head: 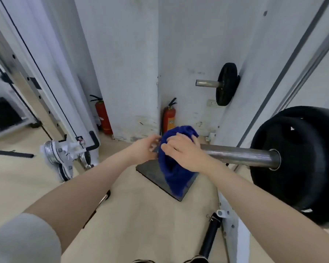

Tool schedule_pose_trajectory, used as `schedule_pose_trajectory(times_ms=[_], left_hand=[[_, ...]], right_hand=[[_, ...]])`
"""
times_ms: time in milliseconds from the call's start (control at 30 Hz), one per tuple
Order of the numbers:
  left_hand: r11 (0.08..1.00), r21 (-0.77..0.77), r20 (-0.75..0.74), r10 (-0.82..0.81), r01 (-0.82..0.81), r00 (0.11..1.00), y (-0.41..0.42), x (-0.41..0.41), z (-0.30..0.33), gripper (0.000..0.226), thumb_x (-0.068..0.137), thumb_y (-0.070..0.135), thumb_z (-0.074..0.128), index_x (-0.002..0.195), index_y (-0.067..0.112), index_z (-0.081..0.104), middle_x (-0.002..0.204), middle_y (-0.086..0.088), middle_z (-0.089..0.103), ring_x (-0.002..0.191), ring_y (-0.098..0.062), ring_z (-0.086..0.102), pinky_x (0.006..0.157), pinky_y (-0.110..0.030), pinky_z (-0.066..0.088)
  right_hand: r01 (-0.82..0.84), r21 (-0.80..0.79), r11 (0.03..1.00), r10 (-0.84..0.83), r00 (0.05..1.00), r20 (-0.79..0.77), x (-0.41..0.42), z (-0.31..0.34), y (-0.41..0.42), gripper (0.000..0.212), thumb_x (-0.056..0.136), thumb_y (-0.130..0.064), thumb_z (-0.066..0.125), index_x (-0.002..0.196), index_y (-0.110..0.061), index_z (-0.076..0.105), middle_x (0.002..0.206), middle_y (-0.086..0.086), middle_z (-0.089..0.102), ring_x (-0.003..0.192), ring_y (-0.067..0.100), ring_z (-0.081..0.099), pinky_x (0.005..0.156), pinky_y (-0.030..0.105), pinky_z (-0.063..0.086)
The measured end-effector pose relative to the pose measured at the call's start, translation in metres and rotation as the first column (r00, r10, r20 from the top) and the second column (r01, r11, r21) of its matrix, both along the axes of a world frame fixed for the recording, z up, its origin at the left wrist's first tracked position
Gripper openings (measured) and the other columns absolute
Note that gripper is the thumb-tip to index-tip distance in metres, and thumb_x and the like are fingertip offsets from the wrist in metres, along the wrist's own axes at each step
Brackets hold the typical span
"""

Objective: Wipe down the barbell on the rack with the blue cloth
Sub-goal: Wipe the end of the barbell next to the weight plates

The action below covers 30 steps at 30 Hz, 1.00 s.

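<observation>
Gripping: our right hand (184,150) lay palm-down over the blue cloth (174,168), fingers spread and curled onto the fabric, pressing it against the free end of the barbell (239,155).

Left hand (145,149): fingers bent together at the cloth's left edge, tips pinching the fabric beside the bar's end; we could not tell exactly how many fingers touched it.

Cloth: bunched over the sleeve tip, its lower part hanging loose below the bar.

Wrists and forearms: both bare and extended forward, meeting at the cloth; a grey sleeve (21,238) was pushed up on the left arm.

Barbell: horizontal, steel sleeve running right from the cloth to a black weight plate (300,164).

Surroundings: two red fire extinguishers (169,116) stood against the wall; a dark mat (154,172) lay on the floor beneath the cloth.
</observation>
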<state>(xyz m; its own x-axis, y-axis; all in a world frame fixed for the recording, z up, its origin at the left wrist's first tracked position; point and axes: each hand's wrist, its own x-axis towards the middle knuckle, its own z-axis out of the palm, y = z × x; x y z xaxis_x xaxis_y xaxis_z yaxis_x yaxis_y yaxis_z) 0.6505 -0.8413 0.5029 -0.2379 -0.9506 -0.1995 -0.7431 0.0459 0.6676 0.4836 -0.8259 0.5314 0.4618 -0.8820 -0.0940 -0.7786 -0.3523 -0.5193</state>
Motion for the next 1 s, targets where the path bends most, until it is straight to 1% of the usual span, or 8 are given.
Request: schedule_pose_trajectory(times_ms=[67, 200, 300, 400, 500, 633, 900, 1000], left_hand=[[0.999, -0.01, -0.027, -0.044, 0.044, 0.999, -0.006, 0.006, -0.001, 0.057, 0.085, 0.012, 0.062, 0.137, 0.016, 0.039, 0.131, 0.002, 0.05, 0.118, -0.018, 0.05, 0.093, -0.027, 0.042], [0.996, 0.0, -0.068, -0.089, 0.089, 0.994, -0.014, 0.012, -0.005, 0.05, 0.085, 0.012, 0.06, 0.132, 0.016, 0.043, 0.127, 0.001, 0.055, 0.11, -0.015, 0.055, 0.089, -0.025, 0.045], [0.994, 0.008, -0.097, -0.106, 0.107, 0.99, -0.018, 0.014, -0.008, 0.05, 0.082, 0.01, 0.062, 0.129, 0.013, 0.045, 0.123, -0.007, 0.059, 0.11, -0.022, 0.058, 0.096, -0.04, 0.047], [0.99, -0.043, -0.023, -0.134, 0.133, 0.991, -0.021, 0.012, -0.01, 0.054, 0.085, 0.015, 0.062, 0.134, 0.01, 0.041, 0.128, -0.01, 0.055, 0.117, -0.024, 0.052, 0.098, -0.036, 0.044], [0.981, -0.107, 0.013, -0.164, 0.165, 0.986, -0.021, 0.011, -0.015, 0.049, 0.088, 0.016, 0.057, 0.133, 0.009, 0.04, 0.125, -0.013, 0.057, 0.114, -0.027, 0.053, 0.094, -0.035, 0.045], [0.968, -0.186, 0.016, -0.169, 0.169, 0.985, -0.019, 0.012, -0.019, 0.048, 0.09, 0.013, 0.05, 0.136, 0.012, 0.038, 0.117, -0.013, 0.063, 0.104, -0.027, 0.06, 0.089, -0.041, 0.049], [0.982, -0.137, 0.057, -0.125, 0.132, 0.99, -0.018, 0.009, -0.021, 0.052, 0.09, 0.017, 0.055, 0.138, 0.014, 0.034, 0.127, -0.012, 0.057, 0.115, -0.027, 0.054, 0.096, -0.04, 0.045], [0.988, -0.109, 0.013, -0.108, 0.108, 0.994, -0.014, 0.005, -0.022, 0.052, 0.091, 0.013, 0.053, 0.139, 0.012, 0.034, 0.128, -0.011, 0.056, 0.118, -0.025, 0.053, 0.098, -0.037, 0.044]], right_hand=[[0.158, 0.052, 0.986, -0.165, 0.973, 0.163, 0.009, -0.006, -0.006, 0.032, 0.099, -0.042, 0.031, 0.102, -0.018, 0.052, 0.102, 0.001, 0.061, 0.096, 0.02, 0.055, 0.096, 0.048, 0.041], [0.22, -0.231, 0.948, -0.272, 0.936, -0.222, 0.036, -0.041, -0.01, 0.048, 0.1, -0.044, 0.025, 0.137, -0.015, 0.037, 0.139, 0.005, 0.047, 0.127, 0.024, 0.04, 0.11, 0.041, 0.022], [0.233, -0.391, 0.891, -0.35, 0.9, -0.26, 0.043, -0.047, -0.016, 0.037, 0.1, -0.038, 0.026, 0.121, -0.017, 0.049, 0.122, 0.004, 0.058, 0.115, 0.024, 0.051, 0.101, 0.038, 0.03], [0.419, -0.209, 0.883, -0.463, 0.85, -0.252, 0.037, -0.033, -0.042, 0.032, 0.099, -0.025, 0.029, 0.098, -0.01, 0.057, 0.102, 0.011, 0.065, 0.094, 0.031, 0.06, 0.081, 0.037, 0.044], [0.525, -0.244, 0.816, -0.577, 0.771, -0.27, 0.047, -0.039, -0.042, 0.043, 0.096, -0.032, 0.024, 0.094, -0.011, 0.061, 0.104, 0.01, 0.065, 0.096, 0.03, 0.059, 0.09, 0.04, 0.04], [0.425, -0.5, 0.755, -0.533, 0.841, -0.089, 0.068, -0.075, 0.001, 0.055, 0.089, -0.035, 0.019, 0.12, -0.011, 0.058, 0.123, 0.006, 0.06, 0.12, 0.026, 0.05, 0.111, 0.043, 0.017], [0.625, -0.36, 0.692, -0.712, 0.674, -0.199, 0.012, -0.046, -0.041, 0.032, 0.096, -0.021, 0.03, 0.097, -0.01, 0.06, 0.092, 0.01, 0.067, 0.092, 0.029, 0.06, 0.102, 0.038, 0.03], [0.459, -0.49, 0.741, -0.599, 0.781, -0.176, 0.042, -0.059, -0.022, 0.035, 0.095, -0.026, 0.028, 0.1, -0.011, 0.059, 0.098, 0.007, 0.064, 0.097, 0.029, 0.056, 0.095, 0.037, 0.034]])
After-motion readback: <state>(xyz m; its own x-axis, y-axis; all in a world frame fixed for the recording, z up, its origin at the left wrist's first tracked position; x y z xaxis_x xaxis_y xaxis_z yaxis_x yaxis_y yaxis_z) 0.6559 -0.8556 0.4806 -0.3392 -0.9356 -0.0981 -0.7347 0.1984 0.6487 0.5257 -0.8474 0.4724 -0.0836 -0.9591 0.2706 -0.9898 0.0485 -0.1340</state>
